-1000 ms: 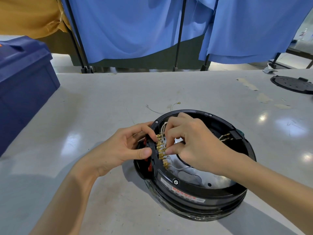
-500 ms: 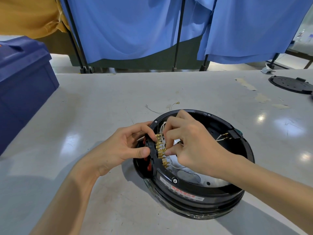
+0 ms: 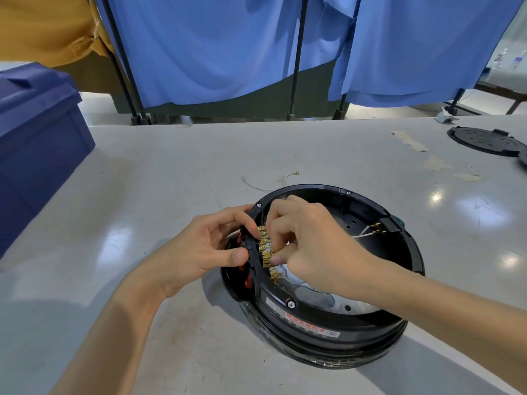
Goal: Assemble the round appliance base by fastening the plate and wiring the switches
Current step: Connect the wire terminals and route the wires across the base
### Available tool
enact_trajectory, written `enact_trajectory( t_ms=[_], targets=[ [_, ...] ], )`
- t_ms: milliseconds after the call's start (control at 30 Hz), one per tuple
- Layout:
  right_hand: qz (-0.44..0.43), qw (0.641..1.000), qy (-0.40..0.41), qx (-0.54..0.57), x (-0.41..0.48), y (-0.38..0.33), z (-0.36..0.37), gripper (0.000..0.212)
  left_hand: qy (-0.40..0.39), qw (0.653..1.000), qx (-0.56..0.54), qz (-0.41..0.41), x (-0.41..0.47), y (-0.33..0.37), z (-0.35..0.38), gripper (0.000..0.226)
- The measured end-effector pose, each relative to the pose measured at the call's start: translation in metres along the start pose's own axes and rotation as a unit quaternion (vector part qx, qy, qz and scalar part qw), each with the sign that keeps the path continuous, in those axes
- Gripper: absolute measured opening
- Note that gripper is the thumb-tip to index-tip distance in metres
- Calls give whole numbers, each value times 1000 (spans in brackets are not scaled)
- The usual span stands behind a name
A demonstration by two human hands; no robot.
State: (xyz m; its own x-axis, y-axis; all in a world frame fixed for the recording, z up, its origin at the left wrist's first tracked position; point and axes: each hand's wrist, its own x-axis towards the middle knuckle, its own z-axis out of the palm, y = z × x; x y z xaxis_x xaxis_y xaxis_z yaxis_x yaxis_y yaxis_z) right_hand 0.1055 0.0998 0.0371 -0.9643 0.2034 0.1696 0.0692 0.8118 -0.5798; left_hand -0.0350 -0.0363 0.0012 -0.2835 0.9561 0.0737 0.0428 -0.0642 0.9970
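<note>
A round black appliance base (image 3: 328,332) lies upside down on the grey table, its inside facing up, with a metal plate (image 3: 316,297) at the bottom. On its left rim a switch panel with red switches (image 3: 248,280) carries a row of brass terminals (image 3: 265,249). My left hand (image 3: 205,249) grips that panel from outside, thumb and forefinger on the rim. My right hand (image 3: 310,240) reaches inside and pinches a wire connector at the terminals; the connector itself is mostly hidden by my fingers. More brass terminals with white wires (image 3: 370,230) sit at the far right rim.
Loose white wires (image 3: 288,178) lie on the table just behind the base. A black round cover (image 3: 484,141) rests at the far right. A dark blue crate (image 3: 34,143) stands at the left edge. Blue curtains on black stands hang behind the table.
My right hand's fingers have shifted slightly along the terminal row. The left hand keeps its grip and the base stays in place.
</note>
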Motion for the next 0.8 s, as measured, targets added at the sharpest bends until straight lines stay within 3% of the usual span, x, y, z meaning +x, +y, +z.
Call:
enact_trajectory(
  t_ms=[233,467,567,700,800],
  targets=[
    [-4,999,35,8,2,-4,8,56,6,999,31,4,-1,1,1,63],
    [-6,999,42,16,3,-4,9,54,-4,998,56,1,-1,7,3,65],
    [5,1000,27,11,6,-3,5,44,-8,998,59,-7,0,10,1,64],
    [38,997,-10,67,6,4,-8,14,-19,997,65,-21,2,6,-5,33],
    [37,994,11,100,4,9,-15,12,-12,999,34,-34,1,6,-3,47]
  ],
)
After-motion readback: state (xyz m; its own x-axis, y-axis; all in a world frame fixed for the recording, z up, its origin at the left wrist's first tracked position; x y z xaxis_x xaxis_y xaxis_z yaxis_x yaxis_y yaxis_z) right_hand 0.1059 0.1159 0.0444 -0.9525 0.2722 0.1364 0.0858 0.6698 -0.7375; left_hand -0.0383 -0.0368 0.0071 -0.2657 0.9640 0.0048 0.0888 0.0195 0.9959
